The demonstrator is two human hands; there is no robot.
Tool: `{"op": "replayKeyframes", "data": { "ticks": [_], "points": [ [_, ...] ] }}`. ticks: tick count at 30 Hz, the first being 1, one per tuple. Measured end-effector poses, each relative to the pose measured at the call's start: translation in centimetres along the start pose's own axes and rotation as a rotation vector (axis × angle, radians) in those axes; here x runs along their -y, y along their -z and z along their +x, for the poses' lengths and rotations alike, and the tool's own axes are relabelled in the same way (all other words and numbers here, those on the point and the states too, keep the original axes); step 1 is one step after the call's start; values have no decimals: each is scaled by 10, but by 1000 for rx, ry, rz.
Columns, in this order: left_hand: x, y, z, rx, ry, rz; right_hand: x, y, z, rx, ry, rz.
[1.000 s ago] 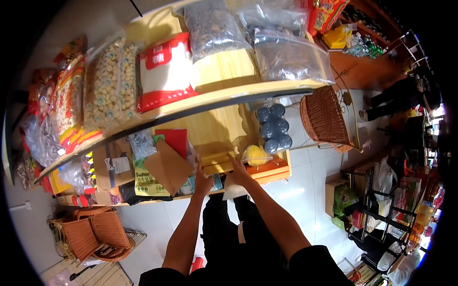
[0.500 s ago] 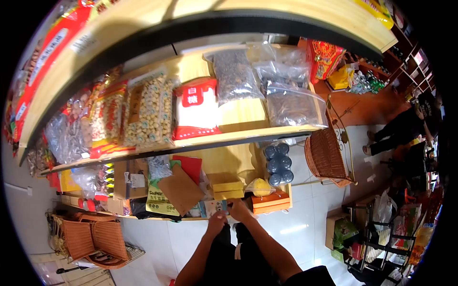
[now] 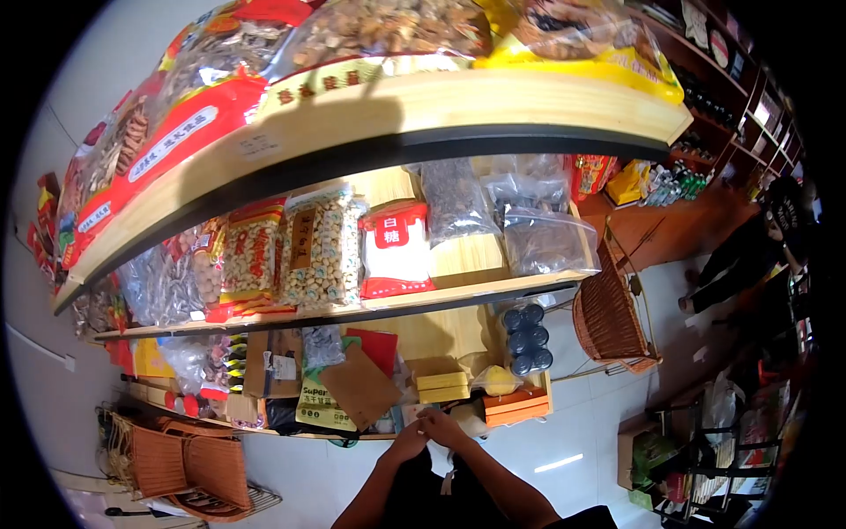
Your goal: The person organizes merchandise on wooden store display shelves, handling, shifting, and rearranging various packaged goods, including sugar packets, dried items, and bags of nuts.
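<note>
My left hand (image 3: 407, 442) and my right hand (image 3: 446, 429) meet at the front edge of the lower shelf, fingers curled in and touching. Whatever they hold, if anything, is too small or hidden to make out. Just beyond them are two stacked yellow boxes (image 3: 442, 386), and to the right lies a yellow item in clear plastic (image 3: 497, 380). Orange boxes (image 3: 515, 406) sit at the shelf's right end. Left of my hands, a brown cardboard piece (image 3: 359, 388) leans over a green "Super" pouch (image 3: 322, 405) and a red packet (image 3: 377, 347).
The middle shelf (image 3: 480, 287) carries a white-and-red sugar bag (image 3: 395, 256) and several bagged dry goods. Above it, the top shelf (image 3: 529, 110) juts toward me. Wicker baskets (image 3: 211, 463) stand at lower left, another wicker basket (image 3: 602, 322) at right. A person (image 3: 749, 238) stands far right.
My view has tilted up, bringing bags on the top shelf into sight. My hands have drawn together, and the small packet beside them shows less than before.
</note>
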State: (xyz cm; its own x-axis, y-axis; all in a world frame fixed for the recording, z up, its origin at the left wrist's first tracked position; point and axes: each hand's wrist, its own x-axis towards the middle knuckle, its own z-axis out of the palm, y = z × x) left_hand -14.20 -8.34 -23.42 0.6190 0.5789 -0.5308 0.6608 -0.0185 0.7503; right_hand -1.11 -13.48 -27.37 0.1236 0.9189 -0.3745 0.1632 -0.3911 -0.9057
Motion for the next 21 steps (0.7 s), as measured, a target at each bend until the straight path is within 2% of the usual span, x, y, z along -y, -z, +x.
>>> {"op": "replayKeyframes", "data": {
  "ticks": [3, 6, 9, 10, 12, 13, 14, 16, 18, 19, 20, 21],
  "points": [
    [2, 8, 4, 7, -40, -63, 32, 15, 1, 59, -97, 50],
    [29, 6, 25, 21, -178, -218, 53, 23, -4, -5, -94, 64],
    [7, 39, 24, 162, -209, -221, 67, 24, -6, -96, -61, 44],
    [1, 50, 22, 163, -220, -247, 79, 21, -11, -105, -57, 70],
    [2, 71, 17, 199, -271, -79, 96, 14, -14, -92, -65, 20],
    [25, 67, 23, 109, -316, -93, 107, 6, -15, -81, -117, 8],
    [49, 64, 32, 118, -283, -183, 113, -3, -15, -71, -171, -3],
    [78, 72, 33, 145, -236, -214, 88, -24, -8, -48, -38, 1],
    [95, 81, 22, 173, -193, -227, 81, -41, -8, -4, -70, -100],
    [99, 92, 11, 121, -167, -288, 96, -48, -10, 40, -61, -94],
    [102, 105, 4, 66, -144, -344, 98, -54, -8, 106, -158, -155],
    [109, 113, -2, 46, -166, -353, 99, -60, -9, 166, -101, -143]
  ]
}}
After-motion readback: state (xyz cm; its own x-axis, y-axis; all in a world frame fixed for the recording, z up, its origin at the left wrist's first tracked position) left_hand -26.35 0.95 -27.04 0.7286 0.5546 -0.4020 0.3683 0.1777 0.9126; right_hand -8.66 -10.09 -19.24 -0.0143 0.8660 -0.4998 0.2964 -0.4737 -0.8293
